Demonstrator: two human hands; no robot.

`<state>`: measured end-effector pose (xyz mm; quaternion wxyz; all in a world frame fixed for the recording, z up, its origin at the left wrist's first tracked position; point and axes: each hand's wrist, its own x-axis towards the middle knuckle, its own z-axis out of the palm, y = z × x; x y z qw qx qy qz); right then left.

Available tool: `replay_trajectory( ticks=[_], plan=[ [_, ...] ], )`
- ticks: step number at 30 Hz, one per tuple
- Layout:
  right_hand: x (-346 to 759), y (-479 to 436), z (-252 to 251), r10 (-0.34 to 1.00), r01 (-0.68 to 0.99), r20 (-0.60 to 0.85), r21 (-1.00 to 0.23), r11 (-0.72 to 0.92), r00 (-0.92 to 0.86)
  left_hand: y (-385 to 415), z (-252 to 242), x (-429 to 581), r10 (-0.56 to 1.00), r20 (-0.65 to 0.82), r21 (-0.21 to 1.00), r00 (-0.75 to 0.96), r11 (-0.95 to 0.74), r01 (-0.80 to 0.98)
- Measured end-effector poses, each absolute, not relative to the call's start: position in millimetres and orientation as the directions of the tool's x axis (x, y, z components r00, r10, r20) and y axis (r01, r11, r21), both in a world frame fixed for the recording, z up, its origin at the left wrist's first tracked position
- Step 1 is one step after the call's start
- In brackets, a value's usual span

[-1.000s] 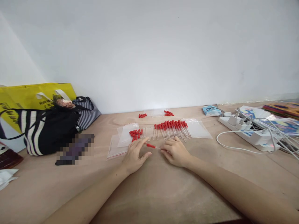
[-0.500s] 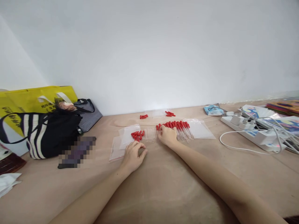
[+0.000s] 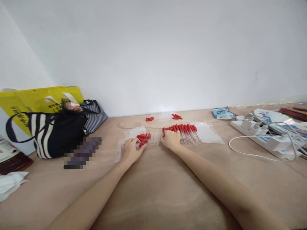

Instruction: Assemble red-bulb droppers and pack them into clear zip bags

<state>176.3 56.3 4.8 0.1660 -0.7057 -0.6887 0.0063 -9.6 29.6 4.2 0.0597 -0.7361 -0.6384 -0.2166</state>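
My left hand (image 3: 131, 150) reaches over a small pile of red rubber bulbs (image 3: 145, 136). Its thumb and forefinger are curved and apart, with bulbs at their tips; a firm hold does not show. A row of thin clear tubes (image 3: 155, 138) lies between my two hands. Just right of these, my right hand (image 3: 170, 139) is closed, its fingertips at the left end of a row of red-topped droppers (image 3: 188, 129). Whatever those fingers pinch is hidden. Clear plastic bags (image 3: 211, 133) lie under the droppers and beneath my left hand.
Farther back are more red bulbs (image 3: 177, 116) and a second small group (image 3: 150, 119). A white power strip (image 3: 266, 140) with cables and a blue packet (image 3: 223, 114) stand right. Left are a black striped bag (image 3: 57, 135), a yellow bag (image 3: 26, 99) and a blurred dark object (image 3: 83, 153).
My left hand has moved forward and slightly left, onto the pile of red bulbs. The right hand stays at the left end of the dropper row. The view has shifted slightly.
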Motion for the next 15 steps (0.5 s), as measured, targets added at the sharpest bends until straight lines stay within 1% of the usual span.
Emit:
replay_trajectory(
  ticks=[3,10,12,15],
  plan=[
    [172,58,7,0.985,0.97,0.149,-0.239,-0.048,0.085,33,2,-9,0.927,0.372,0.215,0.05,-0.138,0.967],
    [165,68,17,0.994,0.96,0.035,-0.263,-0.092,0.105,35,1,-7,0.943,0.333,0.285,0.016,-0.116,0.952],
    [164,71,20,0.994,0.955,0.004,-0.277,-0.102,0.107,35,1,-8,0.945,0.328,0.318,0.011,-0.122,0.94],
    [164,73,22,0.994,0.947,-0.032,-0.3,-0.112,0.107,35,0,-11,0.951,0.308,0.398,0.002,-0.131,0.908]
  ],
)
